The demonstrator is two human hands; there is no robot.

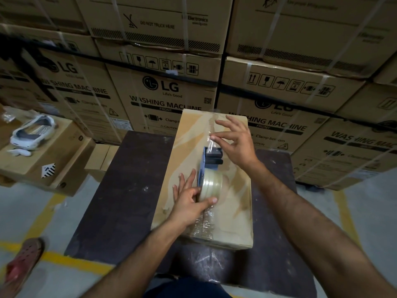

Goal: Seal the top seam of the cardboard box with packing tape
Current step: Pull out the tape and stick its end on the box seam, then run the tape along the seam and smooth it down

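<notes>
A long cardboard box (184, 147) lies on a dark table (124, 190), its top seam running away from me. A blue tape dispenser (209, 166) with a clear tape roll (211, 186) rests on the seam at mid-length. My left hand (191, 201) grips the roll, thumb over its near side. My right hand (234, 140) is over the far half of the box, with its fingertips pinching the loose clear tape strip (211, 143) just beyond the dispenser's front. Wrinkled clear tape (204, 224) covers the near end of the seam.
Stacked washing machine cartons (167, 93) form a wall right behind the table. At left, a carton (49, 160) carries a white shoe (32, 132). A red sandal (21, 267) lies on the grey floor with yellow lines at lower left.
</notes>
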